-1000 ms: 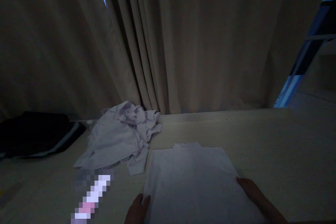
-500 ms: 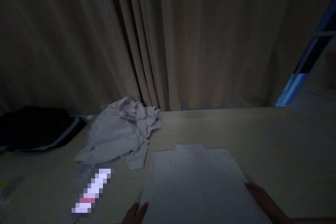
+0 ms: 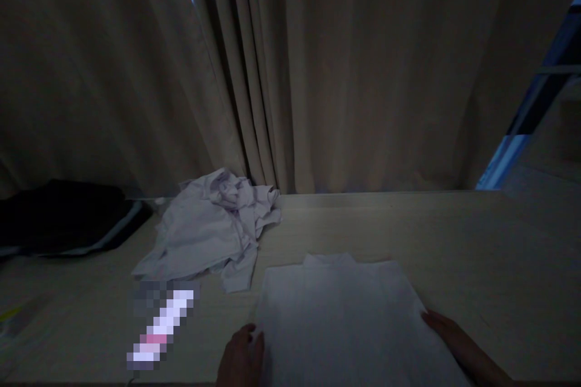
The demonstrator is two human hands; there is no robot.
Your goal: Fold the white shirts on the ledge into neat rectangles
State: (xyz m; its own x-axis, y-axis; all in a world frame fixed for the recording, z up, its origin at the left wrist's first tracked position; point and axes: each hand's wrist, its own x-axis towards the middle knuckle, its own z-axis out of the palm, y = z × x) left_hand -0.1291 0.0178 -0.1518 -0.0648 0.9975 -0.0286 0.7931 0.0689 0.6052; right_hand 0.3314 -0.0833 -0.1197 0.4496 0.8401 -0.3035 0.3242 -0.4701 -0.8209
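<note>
1. The folded white shirt point(image 3: 338, 314) lies flat on the table point(image 3: 476, 242), close to its near edge, already a neat rectangle with the collar turned to the far side.
2. The left hand point(image 3: 240, 357) rests on the left edge of the folded white shirt, fingers loosely curled; I cannot tell if it pinches the cloth.
3. The right hand point(image 3: 458, 344) lies flat and open along its right edge, gripping nothing.
4. Left of and behind the folded white shirt, a crumpled light garment point(image 3: 211, 230) is not folded yet.
5. Further left of it lies a dark bundle point(image 3: 63, 217).
</note>
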